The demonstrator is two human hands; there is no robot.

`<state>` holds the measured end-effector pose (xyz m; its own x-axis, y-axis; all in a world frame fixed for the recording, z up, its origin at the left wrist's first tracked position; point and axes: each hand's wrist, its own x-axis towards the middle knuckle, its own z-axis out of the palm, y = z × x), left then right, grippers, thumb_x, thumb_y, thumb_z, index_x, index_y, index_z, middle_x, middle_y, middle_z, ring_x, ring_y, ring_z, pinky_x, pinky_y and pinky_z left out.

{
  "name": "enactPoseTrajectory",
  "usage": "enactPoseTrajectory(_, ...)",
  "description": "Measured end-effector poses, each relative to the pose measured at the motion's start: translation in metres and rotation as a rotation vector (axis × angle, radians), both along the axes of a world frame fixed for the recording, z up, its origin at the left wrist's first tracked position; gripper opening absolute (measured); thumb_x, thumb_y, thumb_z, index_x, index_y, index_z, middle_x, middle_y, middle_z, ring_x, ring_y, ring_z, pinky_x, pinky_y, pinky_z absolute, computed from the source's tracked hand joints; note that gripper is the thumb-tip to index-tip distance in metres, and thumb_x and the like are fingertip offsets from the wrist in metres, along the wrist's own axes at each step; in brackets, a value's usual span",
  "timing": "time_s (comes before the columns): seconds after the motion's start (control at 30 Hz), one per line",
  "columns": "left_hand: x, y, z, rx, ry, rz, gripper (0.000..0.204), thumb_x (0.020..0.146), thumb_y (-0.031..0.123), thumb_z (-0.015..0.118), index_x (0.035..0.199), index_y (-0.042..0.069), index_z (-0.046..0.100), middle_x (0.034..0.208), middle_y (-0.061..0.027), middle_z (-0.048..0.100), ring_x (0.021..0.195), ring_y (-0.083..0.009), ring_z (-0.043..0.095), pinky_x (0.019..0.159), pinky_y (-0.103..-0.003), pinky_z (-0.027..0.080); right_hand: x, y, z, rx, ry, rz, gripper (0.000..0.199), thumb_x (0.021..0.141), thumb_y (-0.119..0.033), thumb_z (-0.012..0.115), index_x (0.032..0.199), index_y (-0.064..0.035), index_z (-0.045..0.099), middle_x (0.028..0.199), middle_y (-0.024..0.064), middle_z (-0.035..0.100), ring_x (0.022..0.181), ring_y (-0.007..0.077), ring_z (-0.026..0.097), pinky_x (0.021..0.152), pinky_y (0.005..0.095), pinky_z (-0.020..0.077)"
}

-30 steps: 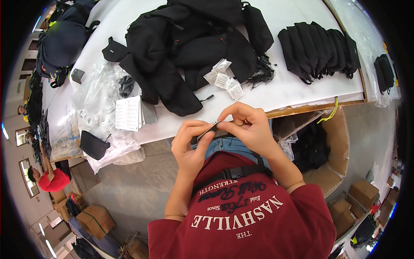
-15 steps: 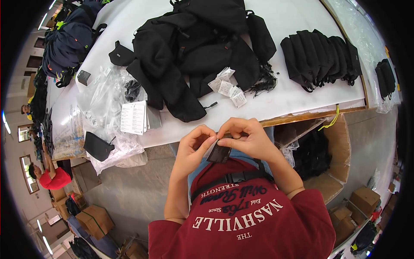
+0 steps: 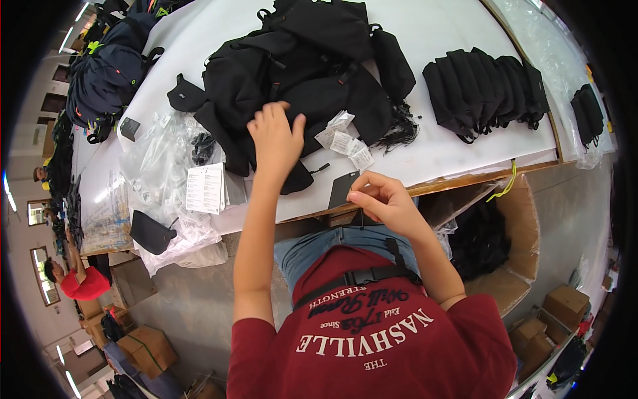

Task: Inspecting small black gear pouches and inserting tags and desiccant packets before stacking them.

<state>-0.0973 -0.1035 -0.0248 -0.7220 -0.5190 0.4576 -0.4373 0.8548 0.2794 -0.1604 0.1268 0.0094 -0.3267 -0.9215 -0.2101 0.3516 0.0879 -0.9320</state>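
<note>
A person's left hand [image 3: 276, 136] lies spread, fingers loose, on a heap of black bags [image 3: 299, 66] on the white table [image 3: 438, 149]. The right hand [image 3: 382, 199] pinches a small black tag [image 3: 342, 189] at the table's near edge, near 1 cluster of white paper labels [image 3: 345, 141].

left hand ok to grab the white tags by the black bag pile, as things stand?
Probably yes. The left hand rests open on the black bag pile, and the white tags lie just to its right on the table, uncovered, nothing between.
</note>
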Motion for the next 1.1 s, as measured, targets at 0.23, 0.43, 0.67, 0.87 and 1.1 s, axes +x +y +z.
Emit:
enactPoseTrajectory(0.23, -0.034, -0.062, -0.029, -0.180, -0.140, 0.256, 0.027, 0.075, 0.026, 0.069, 0.086, 0.002, 0.064, 0.091, -0.0093, 0.058, 0.090, -0.0265, 0.051, 0.080, -0.038, 0.036, 0.006, 0.013, -0.005, 0.008, 0.008, 0.000, 0.009, 0.090, -0.011, 0.060, 0.086, -0.0030, 0.058, 0.059, -0.0066, 0.046, 0.047, -0.0002, 0.037, 0.043, 0.0172, 0.0248)
enactPoseTrajectory(0.43, -0.026, -0.041, -0.007, 0.185, 0.153, 0.110, 0.023, 0.076, 0.027, 0.072, 0.083, 0.006, 0.066, 0.092, -0.0035, 0.061, 0.093, -0.0237, 0.052, 0.084, -0.037, 0.035, 0.003, 0.012, -0.006, 0.036, -0.024, -0.012, 0.012, 0.090, -0.014, 0.061, 0.087, -0.0029, 0.058, 0.058, -0.0058, 0.047, 0.049, 0.0006, 0.036, 0.045, 0.0189, 0.0256)
enactPoseTrajectory(0.67, 0.012, 0.037, 0.035, 0.630, 0.258, -0.220, 0.023, 0.073, 0.024, 0.075, 0.074, 0.004, 0.066, 0.076, -0.0013, 0.063, 0.078, -0.0183, 0.049, 0.072, -0.030, 0.037, -0.003, -0.011, -0.017, 0.076, 0.290, -0.295, 0.013, 0.087, -0.016, 0.063, 0.085, -0.0031, 0.061, 0.052, -0.0066, 0.042, 0.048, 0.0015, 0.033, 0.045, 0.0216, 0.0232)
enactPoseTrajectory(0.87, 0.046, 0.077, 0.033, 0.955, 0.221, -0.182, 0.016, 0.078, 0.016, 0.068, 0.088, 0.005, 0.071, 0.076, 0.0002, 0.065, 0.071, -0.0127, 0.044, 0.066, -0.026, 0.039, 0.000, -0.023, -0.018, 0.063, 0.630, -0.379, 0.012, 0.084, -0.016, 0.066, 0.088, -0.0049, 0.065, 0.049, -0.0011, 0.033, 0.047, 0.0049, 0.031, 0.045, 0.0250, 0.0236)
enactPoseTrajectory(1.1, 0.070, 0.085, 0.020, 1.071, 0.214, -0.156, 0.013, 0.075, 0.009, 0.066, 0.085, 0.002, 0.070, 0.072, -0.0013, 0.064, 0.072, -0.0126, 0.046, 0.068, -0.027, 0.039, 0.012, -0.021, -0.013, 0.134, 0.716, -0.212, 0.011, 0.082, -0.014, 0.065, 0.089, -0.0063, 0.066, 0.050, 0.0061, 0.039, 0.044, 0.0132, 0.039, 0.045, 0.0284, 0.0313)
